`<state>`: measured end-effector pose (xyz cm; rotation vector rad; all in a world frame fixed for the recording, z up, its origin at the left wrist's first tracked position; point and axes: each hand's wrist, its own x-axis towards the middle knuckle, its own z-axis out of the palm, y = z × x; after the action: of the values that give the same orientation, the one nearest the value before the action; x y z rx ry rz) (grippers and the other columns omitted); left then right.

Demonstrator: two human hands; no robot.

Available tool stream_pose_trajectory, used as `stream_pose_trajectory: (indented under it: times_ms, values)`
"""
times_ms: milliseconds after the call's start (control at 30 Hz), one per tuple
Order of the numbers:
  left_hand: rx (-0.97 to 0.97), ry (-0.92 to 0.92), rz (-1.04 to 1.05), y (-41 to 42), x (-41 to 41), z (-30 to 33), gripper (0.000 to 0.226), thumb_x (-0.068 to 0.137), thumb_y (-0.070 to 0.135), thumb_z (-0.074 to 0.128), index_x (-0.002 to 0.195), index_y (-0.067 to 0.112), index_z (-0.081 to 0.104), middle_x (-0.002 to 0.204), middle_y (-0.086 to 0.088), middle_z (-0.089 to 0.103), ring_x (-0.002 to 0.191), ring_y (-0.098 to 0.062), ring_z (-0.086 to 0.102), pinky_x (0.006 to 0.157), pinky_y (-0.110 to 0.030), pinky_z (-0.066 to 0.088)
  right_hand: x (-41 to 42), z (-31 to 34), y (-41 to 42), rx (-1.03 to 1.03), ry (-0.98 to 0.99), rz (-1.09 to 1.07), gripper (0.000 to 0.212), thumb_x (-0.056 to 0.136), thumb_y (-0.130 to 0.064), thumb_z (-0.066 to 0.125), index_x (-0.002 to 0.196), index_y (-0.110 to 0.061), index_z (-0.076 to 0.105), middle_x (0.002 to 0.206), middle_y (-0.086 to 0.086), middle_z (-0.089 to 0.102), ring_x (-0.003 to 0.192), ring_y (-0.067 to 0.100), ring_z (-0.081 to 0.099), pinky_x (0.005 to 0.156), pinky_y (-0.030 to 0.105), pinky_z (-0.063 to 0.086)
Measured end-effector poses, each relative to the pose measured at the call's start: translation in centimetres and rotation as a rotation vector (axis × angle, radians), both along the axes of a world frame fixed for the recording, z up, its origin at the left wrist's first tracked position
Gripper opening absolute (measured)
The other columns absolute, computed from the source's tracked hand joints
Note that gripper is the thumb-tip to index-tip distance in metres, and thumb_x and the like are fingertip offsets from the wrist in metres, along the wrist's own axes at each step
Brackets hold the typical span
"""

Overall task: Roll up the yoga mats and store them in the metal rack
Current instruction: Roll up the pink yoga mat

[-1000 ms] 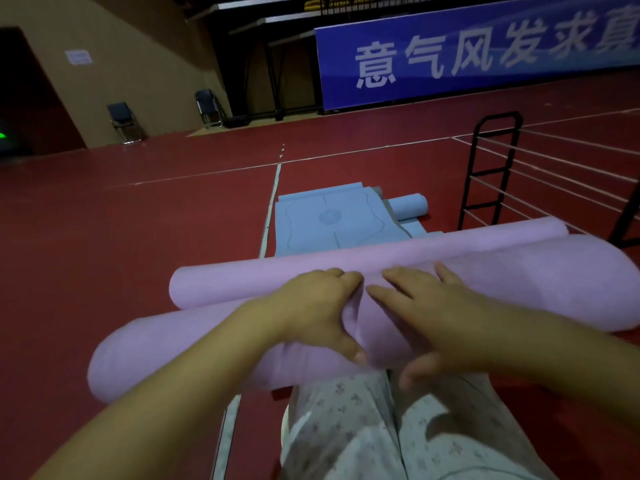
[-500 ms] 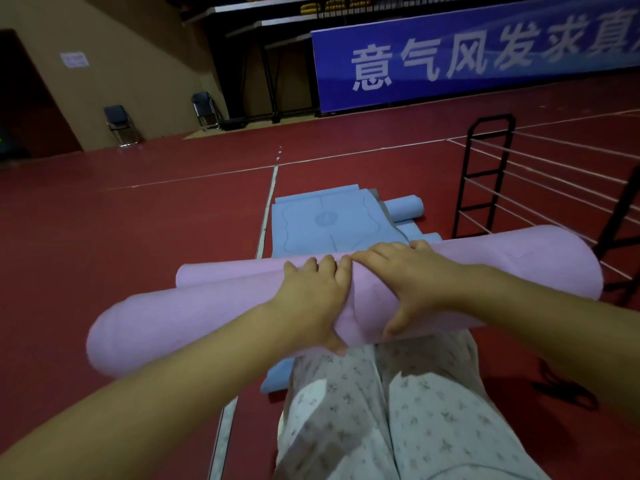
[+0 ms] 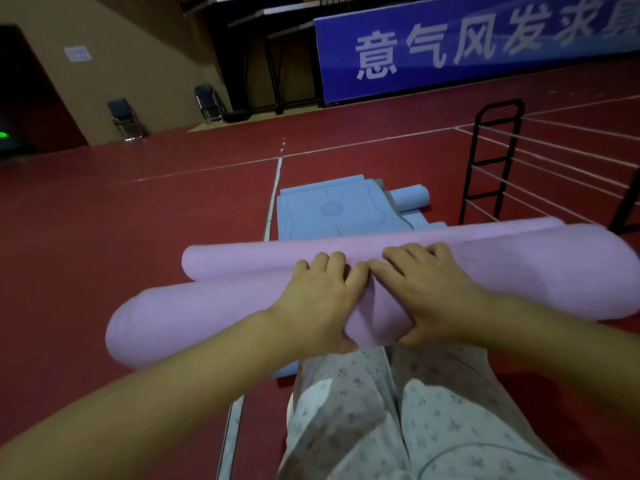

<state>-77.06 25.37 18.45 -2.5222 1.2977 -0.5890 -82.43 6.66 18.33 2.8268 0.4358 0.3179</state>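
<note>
Both hands (image 3: pixel 322 303) (image 3: pixel 429 292) grip soft pink mat roll (image 3: pixel 207 313) | cylindrical, matte foam

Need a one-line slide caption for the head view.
Both hands, left and right, grip a part-rolled pink foam yoga mat over the lap; blue mats and black metal rack beyond.

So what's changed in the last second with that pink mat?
Both hands, left and right, rolled forward over the pink foam yoga mat and gripped it again. The flat blue mat and black metal rack stayed put.
</note>
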Motion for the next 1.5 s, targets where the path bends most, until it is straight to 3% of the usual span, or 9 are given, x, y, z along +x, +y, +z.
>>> stream_pose_trajectory:
  times_ms: [133, 233, 433, 700, 867, 1000, 1167, 1333, 1500]
  values:
    - [-0.068, 0.347, 0.025, 1.1, 1.3, 1.5, 0.093, 0.051, 0.080, 0.056, 0.123, 0.021, 0.049, 0.111, -0.002, 0.046, 0.099, -0.025, 0.045, 0.086, -0.040, 0.045, -2.1, -1.6, 0.2, 0.050, -0.125, 0.056, 0.106, 0.020, -0.060, 0.079, 0.112, -0.018, 0.048, 0.100, 0.012, 0.063, 0.080, 0.032, 0.062, 0.059, 0.039, 0.044]
    - [-0.069, 0.627, 0.116, 0.7, 2.5, 2.1, 0.098, 0.059, 0.077, 0.066, 0.139, 0.029, 0.036, 0.126, 0.002, 0.042, 0.117, -0.019, 0.040, 0.102, -0.037, 0.037, -2.1, -1.2, -0.2, 0.094, -0.102, 0.046, 0.107, 0.022, -0.063, 0.082, 0.115, -0.020, 0.052, 0.104, 0.012, 0.063, 0.084, 0.032, 0.063, 0.060, 0.042, 0.046]
    - [-0.039, 0.740, 0.053, 0.3, 3.7, 3.1, 0.091, 0.061, 0.064, 0.077, 0.137, 0.027, 0.042, 0.127, 0.008, 0.052, 0.113, -0.011, 0.050, 0.099, -0.029, 0.041, -2.5, 0.2, 0.6, 0.068, 0.074, -0.006, 0.096, 0.065, -0.069, 0.066, 0.141, -0.028, 0.025, 0.138, 0.003, 0.033, 0.123, 0.026, 0.034, 0.088, 0.041, 0.032]
    - [-0.122, 1.122, 0.342, -1.4, 6.9, 4.7, 0.064, 0.081, 0.075, 0.040, 0.117, 0.028, 0.065, 0.116, 0.007, 0.065, 0.105, -0.015, 0.062, 0.100, -0.035, 0.045, -1.1, 0.2, 1.2, 0.040, 0.075, -0.052, 0.103, 0.063, -0.070, 0.066, 0.142, -0.026, 0.017, 0.134, 0.003, 0.032, 0.121, 0.026, 0.032, 0.092, 0.046, 0.033]
    - [-0.224, 1.044, 0.342, -3.3, 8.6, 4.6, 0.063, 0.093, 0.063, 0.023, 0.129, 0.024, 0.056, 0.123, 0.000, 0.060, 0.113, -0.016, 0.055, 0.098, -0.025, 0.037, 0.6, 0.3, -0.1, 0.162, 0.098, -0.022, 0.099, 0.062, -0.067, 0.064, 0.143, -0.031, 0.019, 0.134, -0.001, 0.036, 0.121, 0.024, 0.034, 0.093, 0.045, 0.031]
    - [-0.055, 0.901, 0.277, -2.0, 8.7, 5.8, 0.051, 0.090, 0.062, 0.041, 0.124, 0.029, 0.058, 0.122, 0.008, 0.058, 0.113, -0.013, 0.053, 0.096, -0.024, 0.037, 3.4, 2.0, -1.2, 0.226, 0.231, -0.038, 0.096, 0.063, -0.068, 0.066, 0.143, -0.036, 0.022, 0.133, -0.003, 0.039, 0.120, 0.022, 0.037, 0.096, 0.047, 0.030]
    - [0.059, 0.542, 0.084, -0.1, 6.5, 5.3, 0.087, 0.069, 0.067, 0.068, 0.138, 0.021, 0.043, 0.128, 0.000, 0.050, 0.117, -0.019, 0.050, 0.099, -0.032, 0.041, 6.6, 3.2, -2.3, 0.356, 0.351, -0.030, 0.095, 0.058, -0.070, 0.072, 0.139, -0.038, 0.032, 0.129, -0.007, 0.048, 0.119, 0.018, 0.046, 0.102, 0.047, 0.035]
    - [0.159, 0.260, 0.188, -0.8, 4.4, 1.6, 0.128, 0.055, 0.074, 0.071, 0.148, 0.010, 0.011, 0.141, -0.007, 0.033, 0.127, -0.027, 0.037, 0.098, -0.050, 0.039, 9.2, 3.7, -3.6, 0.505, 0.479, -0.033, 0.089, 0.057, -0.068, 0.076, 0.134, -0.038, 0.042, 0.128, -0.017, 0.051, 0.115, 0.010, 0.051, 0.101, 0.030, 0.040]
    - [0.062, 0.297, 0.169, -1.4, 6.2, 1.6, 0.110, 0.054, 0.071, 0.075, 0.135, 0.013, 0.030, 0.125, -0.005, 0.046, 0.111, -0.027, 0.048, 0.086, -0.041, 0.041, 10.3, 3.7, -3.6, 0.538, 0.461, -0.043, 0.077, 0.064, -0.065, 0.074, 0.129, -0.034, 0.048, 0.123, -0.014, 0.054, 0.113, 0.011, 0.052, 0.099, 0.032, 0.042]
